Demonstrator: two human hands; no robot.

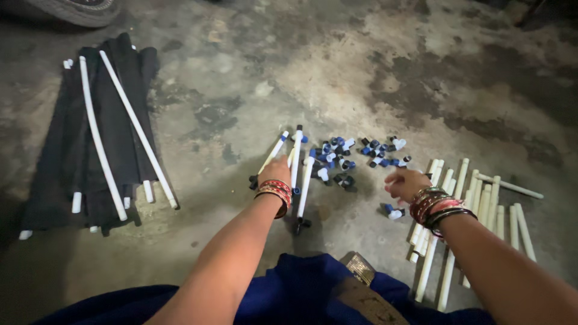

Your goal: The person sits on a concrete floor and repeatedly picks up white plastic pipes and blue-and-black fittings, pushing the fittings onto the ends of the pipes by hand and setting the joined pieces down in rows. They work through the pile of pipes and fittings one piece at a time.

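Note:
My left hand (274, 170) reaches down onto a small group of short white pipes with blue and black end fittings (299, 171) lying on the concrete floor, its fingers closed around one of them. My right hand (406, 183) hovers with curled fingers between a scatter of small blue, black and white pipe fittings (337, 157) and a row of plain white pipes (481, 204); whether it holds anything is hidden. One loose blue and white fitting (392, 212) lies just below the right hand. Both wrists wear red bangles.
A black cloth (90, 138) with two long white pipes (137, 127) and several short ones on it lies at the left. A tyre edge (78, 11) shows at the top left. Blue clothing (301, 289) fills the bottom of the view.

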